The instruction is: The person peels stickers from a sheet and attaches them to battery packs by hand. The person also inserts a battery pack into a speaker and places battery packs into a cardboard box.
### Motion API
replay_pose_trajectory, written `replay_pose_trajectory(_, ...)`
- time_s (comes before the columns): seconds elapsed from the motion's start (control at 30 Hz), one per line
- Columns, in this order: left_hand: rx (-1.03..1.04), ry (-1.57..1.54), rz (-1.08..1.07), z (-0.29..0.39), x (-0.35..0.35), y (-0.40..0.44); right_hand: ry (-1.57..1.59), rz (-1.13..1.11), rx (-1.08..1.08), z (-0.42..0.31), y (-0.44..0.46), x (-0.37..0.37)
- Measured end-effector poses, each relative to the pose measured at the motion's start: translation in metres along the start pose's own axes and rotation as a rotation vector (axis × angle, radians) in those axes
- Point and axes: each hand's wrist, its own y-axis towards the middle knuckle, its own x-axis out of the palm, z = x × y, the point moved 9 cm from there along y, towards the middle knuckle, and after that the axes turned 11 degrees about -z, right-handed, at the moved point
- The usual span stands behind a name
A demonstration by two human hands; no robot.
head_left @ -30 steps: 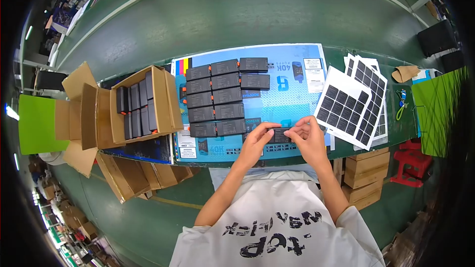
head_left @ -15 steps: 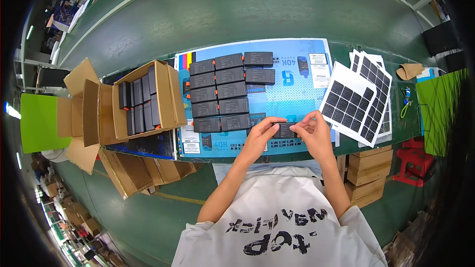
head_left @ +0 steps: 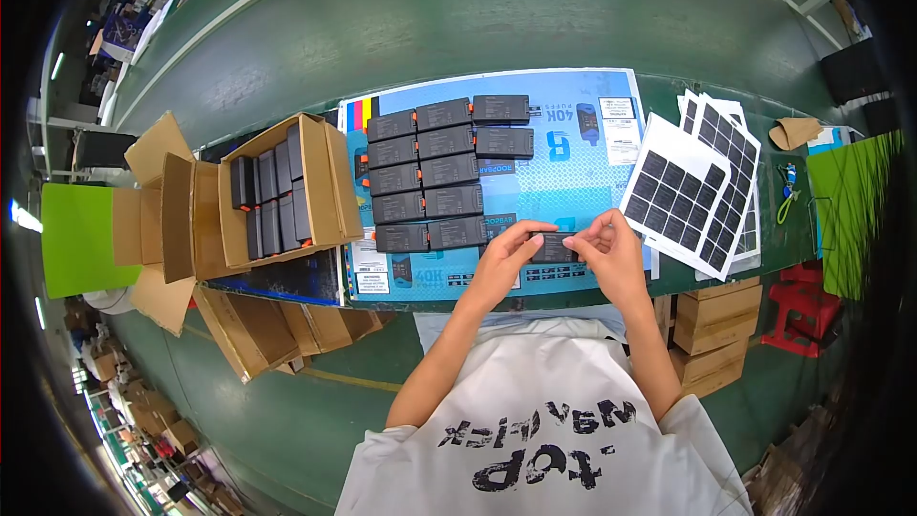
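Note:
Close to the front edge of the table, a black rectangular pack (head_left: 550,250) with small pale print on its face lies between my two hands. My left hand (head_left: 506,253) grips its left end, thumb and forefinger along the upper side. At the right end, my right hand (head_left: 607,253) pinches the edge of the printed black label on the pack; the fingertips partly hide that edge. Similar packs (head_left: 452,172) with orange bits at their ends lie in rows to the left and farther back.
An open cardboard box (head_left: 338,182) on the left holds more black packs. Sheets of black labels (head_left: 674,193) overlap on the right. A blue printed sheet (head_left: 564,193) covers the table under the packs. A red stool (head_left: 800,313) stands on the floor at right.
The view has shifted slightly. Both hands stay at the same pack, and my right fingers have moved only a little at its right end. The rows look the same.

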Motion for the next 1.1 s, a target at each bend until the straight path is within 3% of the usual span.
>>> replay_pose_trajectory(0.63,0.024,0.127,0.046,0.012,0.012,-0.003,-0.144,0.053,-0.073,-0.008,-0.010,0.001)
replay_pose_trajectory(0.73,0.084,0.080,0.058,0.019,0.021,-0.005,-0.530,0.208,-0.091,-0.028,-0.027,-0.002)
replay_pose_trajectory(0.77,0.088,0.085,0.052,0.023,0.023,-0.007,-0.528,0.215,-0.095,-0.032,-0.031,-0.001)
replay_pose_trajectory(0.87,0.159,0.037,0.102,0.041,0.021,-0.012,-0.798,0.411,-0.264,-0.060,-0.044,-0.006)
replay_pose_trajectory(0.93,0.198,-0.001,0.156,0.050,0.014,-0.016,-0.387,0.214,-0.209,-0.046,-0.028,-0.006)
replay_pose_trajectory(0.97,0.202,0.003,0.159,0.051,0.013,-0.016,-0.386,0.211,-0.215,-0.044,-0.022,-0.005)
replay_pose_trajectory(1.03,0.240,0.040,0.239,0.061,0.006,-0.018,0.163,-0.016,-0.109,-0.011,0.004,0.011)
replay_pose_trajectory(1.1,0.353,0.411,0.618,0.098,-0.005,-0.046,0.161,0.014,-0.107,-0.009,0.025,0.015)
